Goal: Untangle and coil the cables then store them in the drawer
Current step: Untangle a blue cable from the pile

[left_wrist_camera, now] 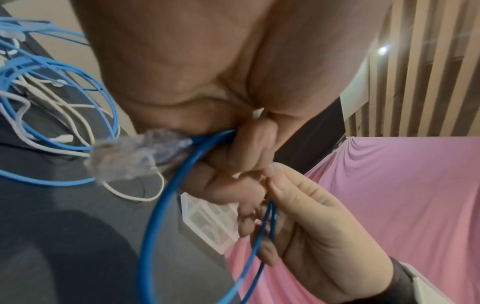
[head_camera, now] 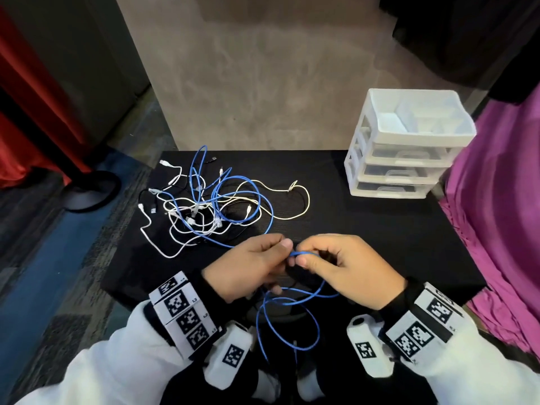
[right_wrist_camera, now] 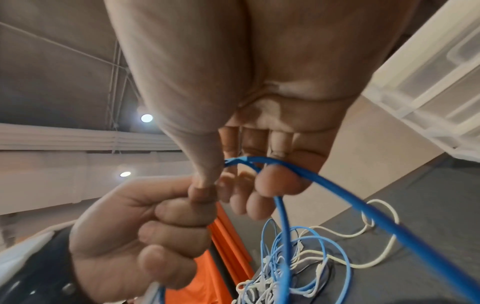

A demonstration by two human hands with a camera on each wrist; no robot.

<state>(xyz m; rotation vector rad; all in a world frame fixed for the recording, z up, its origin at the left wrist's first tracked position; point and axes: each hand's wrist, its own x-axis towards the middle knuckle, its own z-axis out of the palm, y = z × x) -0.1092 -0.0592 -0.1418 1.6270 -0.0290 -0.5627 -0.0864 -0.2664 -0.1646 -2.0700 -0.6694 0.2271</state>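
Head view: left hand (head_camera: 248, 264) and right hand (head_camera: 347, 267) pinch blue cable (head_camera: 304, 253) over table's (head_camera: 380, 229) near edge.

I see the blue cable (head_camera: 287, 314) partly looped, near the table (head_camera: 365, 244) front edge. Tangled white, blue, black cables (head_camera: 210, 206) left of the drawer unit (head_camera: 406, 144), drawers closed.

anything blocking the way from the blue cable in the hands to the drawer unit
Nothing visible stands on the bare black table between the blue cable and the drawer unit, but all three drawers look closed.
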